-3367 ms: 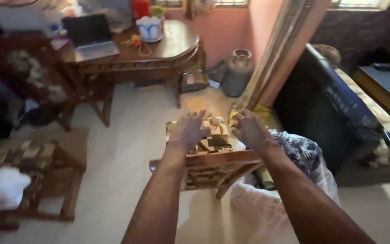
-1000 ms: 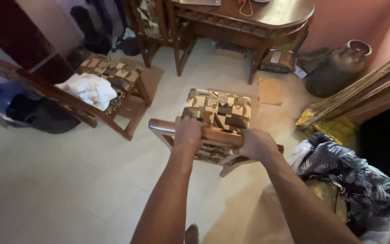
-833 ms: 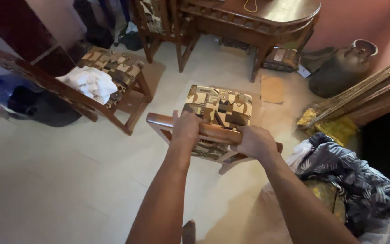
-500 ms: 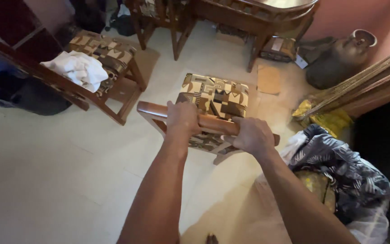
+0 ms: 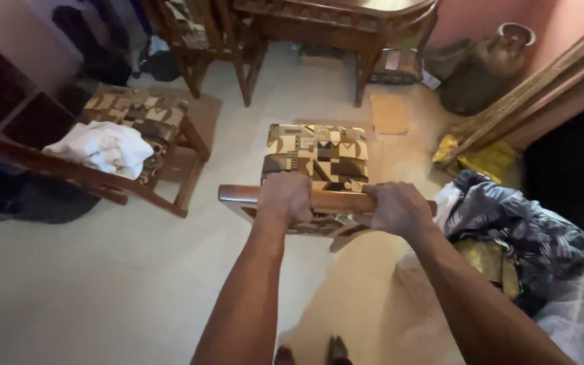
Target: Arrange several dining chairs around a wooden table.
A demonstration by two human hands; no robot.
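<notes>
Chair (image 5: 319, 155) sits a bit further right in frame than half a second ago, second chair (image 5: 136, 128) with white cloth (image 5: 103, 145) shifted toward centre-left. Left hand (image 5: 285, 197) and right hand (image 5: 397, 208) both wrapped tight around the chair's wooden top rail, frame centre. Chair legs hidden under the patterned seat. Table (image 5: 332, 13) cut off at top edge. Dark patterned fabric (image 5: 522, 230) at right, contents beneath unclear.
</notes>
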